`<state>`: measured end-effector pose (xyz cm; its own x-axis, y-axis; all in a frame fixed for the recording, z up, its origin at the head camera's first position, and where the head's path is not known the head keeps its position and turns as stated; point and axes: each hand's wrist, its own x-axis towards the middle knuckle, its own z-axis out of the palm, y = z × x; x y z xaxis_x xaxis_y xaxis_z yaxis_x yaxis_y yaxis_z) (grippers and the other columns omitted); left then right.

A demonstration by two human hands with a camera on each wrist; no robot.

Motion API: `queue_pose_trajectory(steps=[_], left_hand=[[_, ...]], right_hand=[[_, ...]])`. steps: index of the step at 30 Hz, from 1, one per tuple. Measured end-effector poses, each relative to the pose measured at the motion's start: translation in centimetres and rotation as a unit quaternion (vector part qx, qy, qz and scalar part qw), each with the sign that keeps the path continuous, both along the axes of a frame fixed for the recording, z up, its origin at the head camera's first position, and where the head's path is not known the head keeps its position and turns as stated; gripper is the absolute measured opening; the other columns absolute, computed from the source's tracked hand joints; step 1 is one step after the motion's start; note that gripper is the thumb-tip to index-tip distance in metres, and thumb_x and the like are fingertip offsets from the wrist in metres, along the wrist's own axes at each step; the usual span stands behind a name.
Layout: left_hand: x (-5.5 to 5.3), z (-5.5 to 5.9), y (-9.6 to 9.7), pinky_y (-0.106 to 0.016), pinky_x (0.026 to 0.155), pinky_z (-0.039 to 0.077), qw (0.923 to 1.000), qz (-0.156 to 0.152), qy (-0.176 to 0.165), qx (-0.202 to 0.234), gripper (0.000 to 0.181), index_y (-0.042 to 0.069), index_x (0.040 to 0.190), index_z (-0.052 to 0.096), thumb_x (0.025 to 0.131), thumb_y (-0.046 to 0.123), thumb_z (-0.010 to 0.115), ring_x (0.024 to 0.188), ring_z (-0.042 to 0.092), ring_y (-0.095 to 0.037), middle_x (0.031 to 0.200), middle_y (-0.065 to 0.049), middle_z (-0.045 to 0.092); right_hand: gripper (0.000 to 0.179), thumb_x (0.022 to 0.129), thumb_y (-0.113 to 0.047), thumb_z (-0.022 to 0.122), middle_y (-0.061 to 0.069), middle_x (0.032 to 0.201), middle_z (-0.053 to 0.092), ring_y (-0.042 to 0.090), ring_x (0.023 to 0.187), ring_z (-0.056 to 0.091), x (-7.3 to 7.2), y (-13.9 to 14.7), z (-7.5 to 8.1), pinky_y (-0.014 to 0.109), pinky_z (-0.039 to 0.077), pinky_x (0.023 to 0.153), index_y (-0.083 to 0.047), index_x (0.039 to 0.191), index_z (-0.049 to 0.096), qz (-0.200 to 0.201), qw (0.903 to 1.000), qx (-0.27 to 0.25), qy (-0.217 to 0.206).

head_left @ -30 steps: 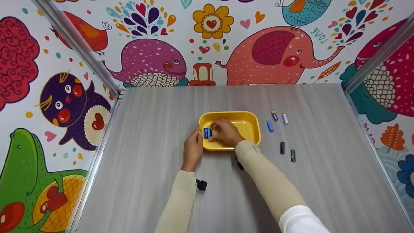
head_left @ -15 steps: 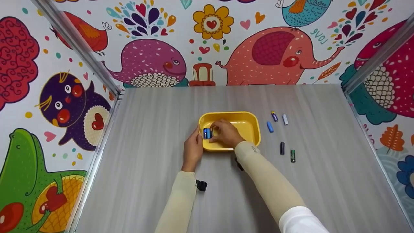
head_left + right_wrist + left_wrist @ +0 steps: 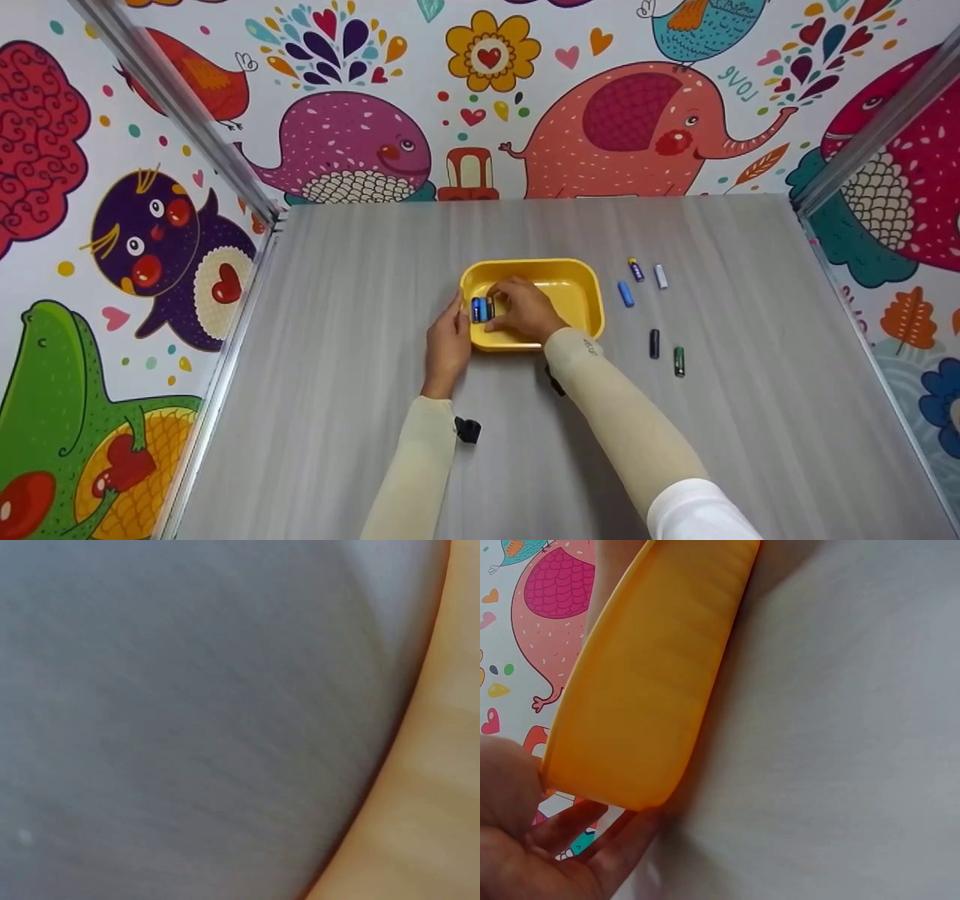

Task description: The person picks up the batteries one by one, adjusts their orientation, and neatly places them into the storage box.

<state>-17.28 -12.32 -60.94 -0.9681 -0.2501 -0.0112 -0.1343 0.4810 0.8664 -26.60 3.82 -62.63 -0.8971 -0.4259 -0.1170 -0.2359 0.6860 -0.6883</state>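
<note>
A yellow plastic tray [image 3: 577, 300] rests on the table, and a short row of batteries [image 3: 477, 310] stands along its left end. Reaching into the tray, the right hand [image 3: 529, 309] pinches the row's rightmost battery [image 3: 490, 307], dark with a gold end, between thumb and fingers. The left hand [image 3: 448, 341] holds the tray's left end from outside. In the left wrist view its thumb is at the rim and its fingers [image 3: 626, 844] lie against the wall near the bottom. The right wrist view shows tray wall and table, not the hand.
Right of the tray lie several loose batteries: a purple one with a yellow end [image 3: 636, 268], a white one [image 3: 661, 276], a blue one [image 3: 625, 293], a black one [image 3: 655, 343] and a green-and-black one [image 3: 679, 361]. Printed cartoon walls bound the grey table [image 3: 337, 300].
</note>
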Motion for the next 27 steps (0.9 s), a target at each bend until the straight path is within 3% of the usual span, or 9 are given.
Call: queue_pose_trajectory(steps=[3, 10, 17, 23, 27], left_hand=[[0.1, 0.1, 0.0, -0.041, 0.114, 0.046, 1.0000, -0.001, -0.002, -0.005, 0.048, 0.011, 0.155, 0.044, 0.108, 0.017, 0.050, 0.136, 0.054, -0.019, 0.155, -0.006, 0.050], [0.0, 0.0, 0.0, -0.039, 0.107, 0.051, 0.9999, 0.002, -0.010, -0.003, 0.048, 0.015, 0.155, 0.044, 0.108, 0.017, 0.050, 0.117, 0.060, -0.017, 0.155, -0.005, 0.050], [0.0, -0.2, 0.0, -0.041, 0.114, 0.046, 0.9998, 0.001, 0.015, -0.013, 0.046, 0.013, 0.154, 0.047, 0.108, 0.016, 0.050, 0.139, 0.052, -0.022, 0.153, -0.007, 0.052], [0.0, -0.2, -0.1, -0.041, 0.115, 0.044, 0.9998, 0.001, 0.014, -0.015, 0.046, 0.011, 0.153, 0.047, 0.108, 0.016, 0.050, 0.141, 0.050, -0.022, 0.154, -0.006, 0.052], [0.0, -0.1, -0.1, -0.041, 0.117, 0.042, 0.9999, 0.001, 0.010, -0.007, 0.047, 0.012, 0.154, 0.046, 0.108, 0.017, 0.050, 0.143, 0.049, -0.021, 0.155, -0.005, 0.051]], right_hand=[[0.055, 0.074, -0.043, 0.089, -0.002, 0.110, 0.062, 0.019, 0.100, 0.056, 0.0, 0.0, 0.1, 0.036, 0.052, 0.097, -0.020, 0.119, 0.069, -0.001, 0.9999, -0.008, -0.006], [0.056, 0.077, -0.039, 0.089, 0.002, 0.108, 0.060, 0.021, 0.100, 0.053, -0.2, 0.1, 1.0, 0.036, 0.050, 0.094, -0.018, 0.125, 0.068, -0.009, 0.9984, -0.050, -0.023], [0.054, 0.082, -0.039, 0.084, 0.007, 0.116, 0.061, 0.023, 0.107, 0.054, -0.6, 0.4, 2.5, 0.037, 0.051, 0.099, -0.018, 0.129, 0.067, -0.018, 0.9939, -0.103, -0.034], [0.051, 0.083, -0.042, 0.084, -0.001, 0.114, 0.061, 0.022, 0.106, 0.057, -0.9, 1.0, 4.1, 0.038, 0.054, 0.098, -0.026, 0.129, 0.068, -0.031, 0.9924, -0.118, -0.016], [0.056, 0.083, -0.047, 0.082, 0.002, 0.119, 0.062, 0.025, 0.109, 0.057, -0.9, 1.9, 5.2, 0.040, 0.054, 0.100, -0.024, 0.131, 0.067, -0.031, 0.9913, -0.128, -0.006]])
